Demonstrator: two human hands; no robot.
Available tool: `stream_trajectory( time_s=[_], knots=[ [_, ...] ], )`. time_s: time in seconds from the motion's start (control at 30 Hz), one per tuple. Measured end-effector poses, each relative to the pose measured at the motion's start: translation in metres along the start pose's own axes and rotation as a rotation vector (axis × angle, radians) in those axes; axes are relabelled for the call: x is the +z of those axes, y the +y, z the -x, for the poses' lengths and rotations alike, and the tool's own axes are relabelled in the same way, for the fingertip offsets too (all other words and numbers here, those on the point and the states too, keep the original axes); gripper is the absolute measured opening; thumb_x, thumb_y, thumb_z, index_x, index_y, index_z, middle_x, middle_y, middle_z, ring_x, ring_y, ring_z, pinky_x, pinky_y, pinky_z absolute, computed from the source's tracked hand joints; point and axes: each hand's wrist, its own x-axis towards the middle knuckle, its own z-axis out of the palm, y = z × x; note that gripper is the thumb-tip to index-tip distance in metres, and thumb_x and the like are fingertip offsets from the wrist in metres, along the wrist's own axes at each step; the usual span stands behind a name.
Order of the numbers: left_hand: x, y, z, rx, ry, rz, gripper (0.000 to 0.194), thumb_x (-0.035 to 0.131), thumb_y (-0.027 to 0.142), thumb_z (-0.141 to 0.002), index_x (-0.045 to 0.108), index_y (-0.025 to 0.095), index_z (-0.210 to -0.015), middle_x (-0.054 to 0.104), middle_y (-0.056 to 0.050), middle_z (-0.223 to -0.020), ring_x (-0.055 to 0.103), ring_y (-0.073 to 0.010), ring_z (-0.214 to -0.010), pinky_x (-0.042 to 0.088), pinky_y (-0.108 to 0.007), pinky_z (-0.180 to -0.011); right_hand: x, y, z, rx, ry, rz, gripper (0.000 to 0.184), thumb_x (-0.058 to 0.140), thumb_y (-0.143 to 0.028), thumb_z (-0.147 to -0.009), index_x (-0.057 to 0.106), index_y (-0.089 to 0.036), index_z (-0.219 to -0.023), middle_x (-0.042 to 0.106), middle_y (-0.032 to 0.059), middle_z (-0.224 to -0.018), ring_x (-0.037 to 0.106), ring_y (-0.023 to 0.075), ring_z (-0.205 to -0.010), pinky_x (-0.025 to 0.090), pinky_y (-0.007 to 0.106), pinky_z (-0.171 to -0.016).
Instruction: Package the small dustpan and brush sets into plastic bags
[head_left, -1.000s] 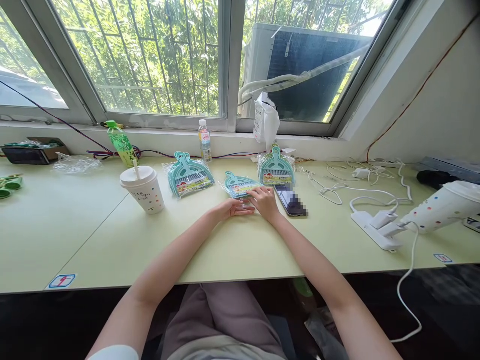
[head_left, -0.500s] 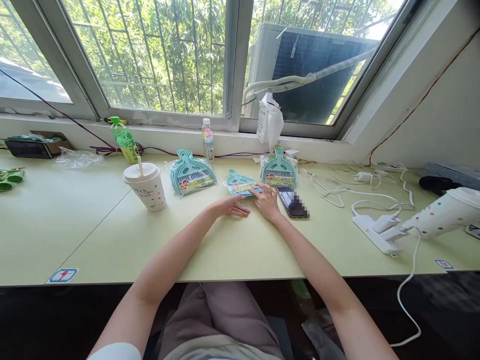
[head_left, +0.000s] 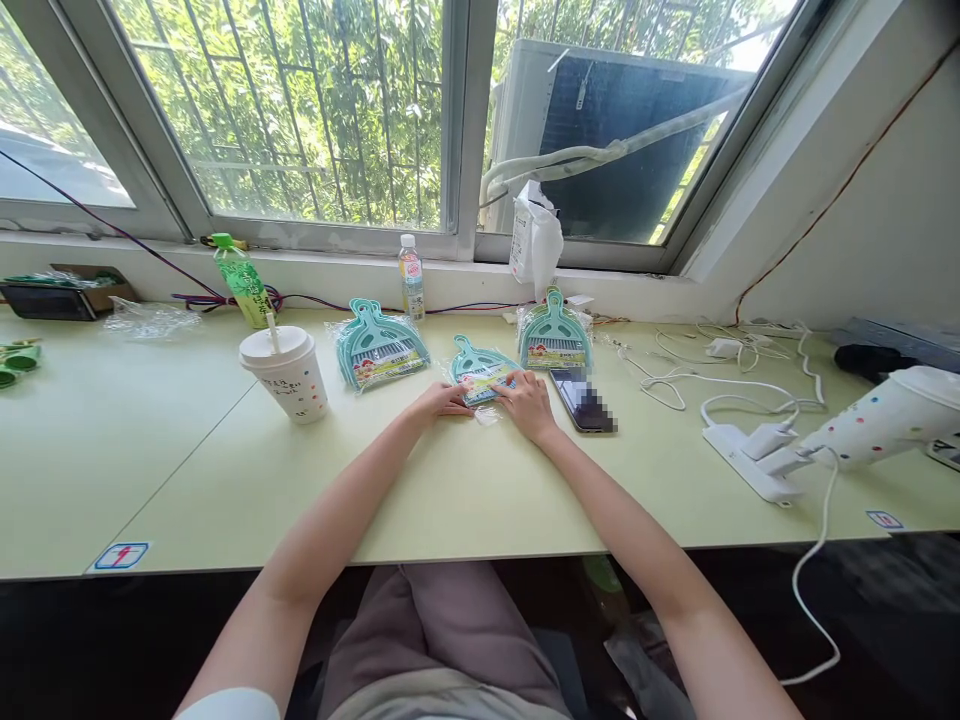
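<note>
Middle dustpan set: I have it on the desk (head_left: pixel 465 500) between the two hands, in clear wrap, its handle pointing far and left, its label facing up.
Left hand: the left hand (head_left: pixel 442 402) touches the near left edge of the set, thumb by the label, the other fingers low beside it.
Right hand: the right hand (head_left: pixel 528 405) has its fingertips on the near right part of the set.
Grip: from this height I cannot tell whether either hand is pinching the wrap or only resting against it.
Wrap: a bit of loose plastic (head_left: pixel 487 415) sticks out on the near side, between the hands, so I judge this set unfinished.
Other sets: the left dustpan set (head_left: pixel 381 348) and the right dustpan set (head_left: pixel 555 335) sit bagged, apart from both hands; I'd call them set aside.
Phone: the phone (head_left: pixel 577 398) lies just right of the right hand and is the closest obstacle.
Cup: the white cup (head_left: pixel 286 375) stands left of the left hand, well apart.
Far side: a green bottle (head_left: pixel 244 282), a small bottle (head_left: pixel 412 280) and a tissue pack (head_left: pixel 535 240).
Right side: a power strip (head_left: pixel 739 462) and white cables (head_left: pixel 682 379), out of the hands' way.
</note>
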Motion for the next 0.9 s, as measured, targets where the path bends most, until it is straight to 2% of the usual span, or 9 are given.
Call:
stream_trajectory(
  time_s=[0.17,0.33,0.53,0.9],
  knots=[
    [-0.001,0.003,0.0,-0.013,0.017,0.026,0.013,0.065,0.019,-0.078,0.063,0.008,-0.083,0.072,-0.014,-0.076,0.072,-0.0204,-0.07,0.058,-0.026,-0.078,0.0,-0.003,0.0,-0.038,0.021,0.011,0.025,0.051,-0.035,-0.093,0.07,-0.03,-0.108,0.06,0.0084,-0.107,0.044,0.0245,-0.099,0.03,0.036,-0.078],
    [0.003,0.005,0.002,-0.032,0.039,0.017,0.017,0.066,0.016,-0.075,0.062,0.006,-0.088,0.07,-0.014,-0.072,0.072,-0.0218,-0.067,0.058,-0.027,-0.072,0.002,-0.004,0.0,-0.052,0.038,0.018,0.026,0.05,-0.036,-0.094,0.07,-0.029,-0.109,0.061,0.008,-0.105,0.045,0.0245,-0.098,0.03,0.036,-0.077],
    [0.005,0.004,0.001,-0.035,0.069,0.003,0.022,0.061,0.015,-0.077,0.06,0.005,-0.097,0.07,-0.013,-0.07,0.071,-0.0211,-0.062,0.058,-0.027,-0.067,0.001,-0.007,0.001,-0.055,0.041,0.041,0.028,0.048,-0.037,-0.094,0.071,-0.026,-0.106,0.062,0.0089,-0.103,0.046,0.0247,-0.098,0.031,0.037,-0.076],
    [0.004,0.0,-0.003,-0.01,0.063,-0.012,0.026,0.061,0.018,-0.077,0.059,0.004,-0.099,0.068,-0.011,-0.069,0.072,-0.0227,-0.065,0.058,-0.026,-0.067,0.001,-0.011,0.001,-0.03,0.029,0.039,0.026,0.051,-0.037,-0.094,0.073,-0.024,-0.098,0.064,0.0084,-0.1,0.05,0.0248,-0.097,0.034,0.036,-0.076]
  ],
)
